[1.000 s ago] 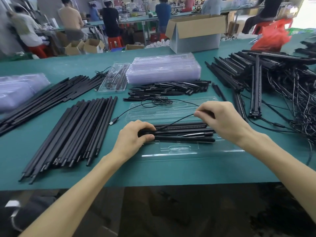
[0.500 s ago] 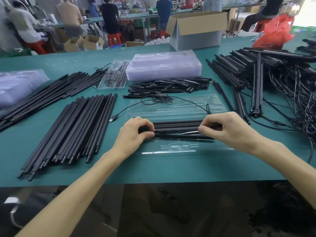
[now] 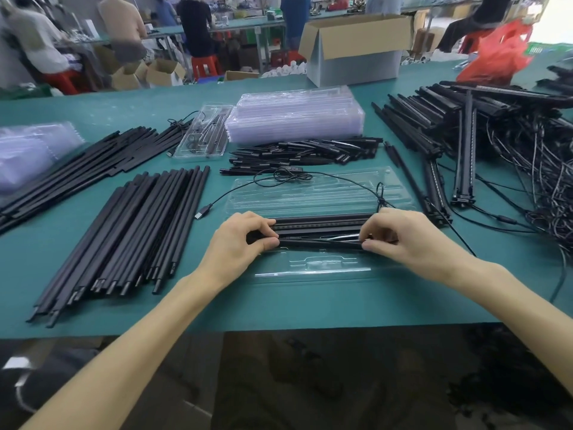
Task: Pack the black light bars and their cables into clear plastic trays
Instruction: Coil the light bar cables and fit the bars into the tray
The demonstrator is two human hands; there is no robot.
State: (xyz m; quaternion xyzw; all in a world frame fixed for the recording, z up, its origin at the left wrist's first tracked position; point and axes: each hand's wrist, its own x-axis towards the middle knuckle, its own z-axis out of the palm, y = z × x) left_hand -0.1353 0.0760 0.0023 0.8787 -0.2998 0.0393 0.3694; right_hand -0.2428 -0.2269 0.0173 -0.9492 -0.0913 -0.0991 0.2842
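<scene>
- The black light bars (image 3: 321,226) lie sideways in the clear tray (image 3: 313,270), long way running along the near edge of the desk (image 3: 279,308).
- The left hand (image 3: 238,243) pinches their left end; the right hand (image 3: 412,240) pinches the right end.
- The cable (image 3: 341,178) loops behind, toward the far edge, closer to the right hand.

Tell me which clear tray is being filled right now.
The open tray nearest the table edge: left hand and right hand grip light bars in it. The tray stack and the single tray beside it sit farther back.
</scene>
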